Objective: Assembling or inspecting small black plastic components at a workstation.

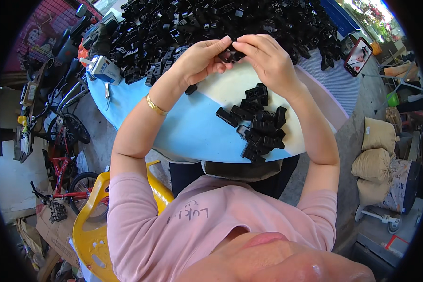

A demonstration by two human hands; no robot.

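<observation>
Above the table's middle, my left hand (204,57) and my right hand (269,61) meet at a small black plastic part (232,55). Both hands pinch it between thumb and fingers, which hide most of its shape. A gold bangle (155,105) circles my left wrist. Beyond my hands spreads a large heap of similar black plastic parts (174,28). Closer to me, between my forearms, lies a smaller pile of the black parts (256,124). One single black part (191,89) rests just below my left hand.
The cloth-covered table (188,136) has a rounded near edge. At its left stand a blue-and-white carton (104,69) and a small metal tool (107,91). A phone (358,57) leans at the right. A yellow chair (87,235), a red bicycle (63,174) and stuffed sacks (373,152) surround me.
</observation>
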